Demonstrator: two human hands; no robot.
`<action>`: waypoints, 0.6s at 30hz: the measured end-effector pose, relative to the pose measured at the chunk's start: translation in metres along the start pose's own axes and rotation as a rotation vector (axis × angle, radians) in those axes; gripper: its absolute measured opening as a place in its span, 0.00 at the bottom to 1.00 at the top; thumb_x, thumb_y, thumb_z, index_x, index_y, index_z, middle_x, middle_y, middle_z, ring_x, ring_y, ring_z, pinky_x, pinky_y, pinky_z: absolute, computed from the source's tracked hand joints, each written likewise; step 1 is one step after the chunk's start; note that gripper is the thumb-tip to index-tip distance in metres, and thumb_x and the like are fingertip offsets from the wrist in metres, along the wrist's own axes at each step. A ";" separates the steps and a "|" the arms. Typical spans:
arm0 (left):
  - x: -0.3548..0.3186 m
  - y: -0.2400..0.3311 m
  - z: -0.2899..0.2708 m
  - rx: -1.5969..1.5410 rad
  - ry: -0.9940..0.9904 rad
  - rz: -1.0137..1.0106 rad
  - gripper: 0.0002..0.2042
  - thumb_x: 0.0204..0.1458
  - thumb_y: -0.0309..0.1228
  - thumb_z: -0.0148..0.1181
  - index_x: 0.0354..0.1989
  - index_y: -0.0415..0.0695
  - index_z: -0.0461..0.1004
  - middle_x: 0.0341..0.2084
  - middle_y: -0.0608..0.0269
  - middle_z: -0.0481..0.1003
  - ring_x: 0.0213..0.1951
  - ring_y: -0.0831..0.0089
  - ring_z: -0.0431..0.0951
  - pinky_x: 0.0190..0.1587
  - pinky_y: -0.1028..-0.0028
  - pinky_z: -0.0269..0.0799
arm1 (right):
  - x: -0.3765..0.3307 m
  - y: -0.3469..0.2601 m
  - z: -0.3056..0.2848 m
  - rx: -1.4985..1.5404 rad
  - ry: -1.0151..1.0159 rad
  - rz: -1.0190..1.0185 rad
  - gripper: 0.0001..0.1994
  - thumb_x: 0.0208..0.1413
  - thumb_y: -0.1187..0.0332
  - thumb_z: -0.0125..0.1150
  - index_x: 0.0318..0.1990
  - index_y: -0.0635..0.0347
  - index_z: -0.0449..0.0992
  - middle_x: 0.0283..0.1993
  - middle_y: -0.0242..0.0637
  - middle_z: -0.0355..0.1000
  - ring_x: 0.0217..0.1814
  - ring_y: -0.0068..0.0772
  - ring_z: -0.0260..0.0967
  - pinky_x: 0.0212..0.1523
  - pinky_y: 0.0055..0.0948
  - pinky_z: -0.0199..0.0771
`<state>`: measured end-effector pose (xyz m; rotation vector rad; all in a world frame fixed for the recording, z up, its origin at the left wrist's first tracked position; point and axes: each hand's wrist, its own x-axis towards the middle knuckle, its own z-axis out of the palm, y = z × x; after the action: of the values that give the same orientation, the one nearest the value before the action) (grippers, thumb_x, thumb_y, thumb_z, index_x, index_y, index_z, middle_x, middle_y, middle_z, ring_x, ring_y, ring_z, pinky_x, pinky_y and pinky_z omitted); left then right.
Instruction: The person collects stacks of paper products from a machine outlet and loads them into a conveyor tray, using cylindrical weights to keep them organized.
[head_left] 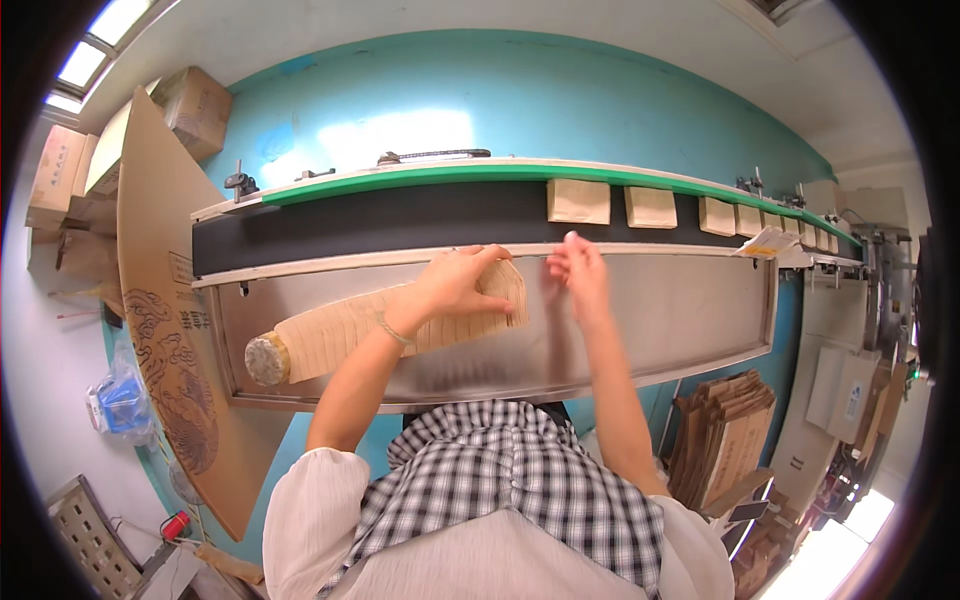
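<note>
A long row of beige paper-like packets [360,325], pressed face to face, lies slantwise on the metal tray [640,320] in front of me. At its left end sits a round, speckled grey-white piece [268,358] with a yellowish side. My left hand [462,288] grips the right end of the row, thumb on the near side and fingers over the far side. To the right of it, my right hand [580,275] is raised by the tray's far edge, fingers loosely bent and apart, with nothing visible in them. Nearest to it on the black conveyor belt [400,222] is a flat beige packet [578,202].
Several more beige packets [651,208] line the belt toward the right, along a green guide rail [420,178]. A whitish sheet [768,243] overhangs the belt's near edge. A large cardboard sheet [190,330] stands left; flattened cartons [722,440] lean below right.
</note>
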<state>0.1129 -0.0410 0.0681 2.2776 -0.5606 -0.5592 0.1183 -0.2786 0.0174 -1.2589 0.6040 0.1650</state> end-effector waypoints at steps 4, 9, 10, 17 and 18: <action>-0.005 -0.006 0.001 0.004 0.089 0.096 0.39 0.42 0.54 0.73 0.62 0.49 0.68 0.52 0.47 0.76 0.49 0.49 0.79 0.52 0.57 0.75 | -0.057 0.016 0.015 -0.467 -0.330 -0.152 0.19 0.65 0.58 0.62 0.53 0.65 0.73 0.43 0.33 0.76 0.42 0.21 0.73 0.42 0.24 0.74; -0.011 -0.008 -0.008 0.046 -0.018 0.058 0.39 0.42 0.54 0.73 0.62 0.51 0.68 0.52 0.47 0.76 0.49 0.48 0.79 0.51 0.58 0.75 | -0.043 0.031 -0.002 -0.190 -0.287 0.136 0.20 0.62 0.58 0.66 0.54 0.63 0.75 0.45 0.33 0.77 0.44 0.22 0.73 0.45 0.27 0.75; -0.012 -0.007 -0.009 0.044 -0.021 0.058 0.39 0.42 0.54 0.73 0.62 0.51 0.68 0.52 0.47 0.76 0.49 0.48 0.79 0.51 0.58 0.75 | -0.045 0.027 -0.005 -0.340 -0.339 0.084 0.20 0.63 0.59 0.66 0.54 0.64 0.75 0.46 0.34 0.77 0.45 0.22 0.73 0.45 0.27 0.75; -0.014 -0.008 -0.011 -0.038 0.019 0.051 0.37 0.42 0.54 0.73 0.59 0.50 0.70 0.50 0.46 0.76 0.49 0.48 0.78 0.51 0.57 0.75 | -0.002 0.003 0.014 -0.045 -0.103 0.074 0.17 0.66 0.63 0.61 0.54 0.67 0.72 0.46 0.36 0.76 0.47 0.22 0.73 0.49 0.24 0.75; -0.013 -0.007 -0.013 -0.054 -0.029 0.010 0.37 0.42 0.54 0.73 0.59 0.49 0.70 0.50 0.46 0.76 0.50 0.48 0.78 0.51 0.56 0.75 | -0.009 0.009 0.018 -0.044 -0.103 0.070 0.17 0.66 0.63 0.61 0.54 0.67 0.72 0.46 0.36 0.76 0.47 0.22 0.73 0.49 0.24 0.75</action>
<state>0.1107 -0.0222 0.0745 2.2180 -0.5639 -0.5969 0.1125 -0.2573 0.0173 -1.2641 0.5584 0.3005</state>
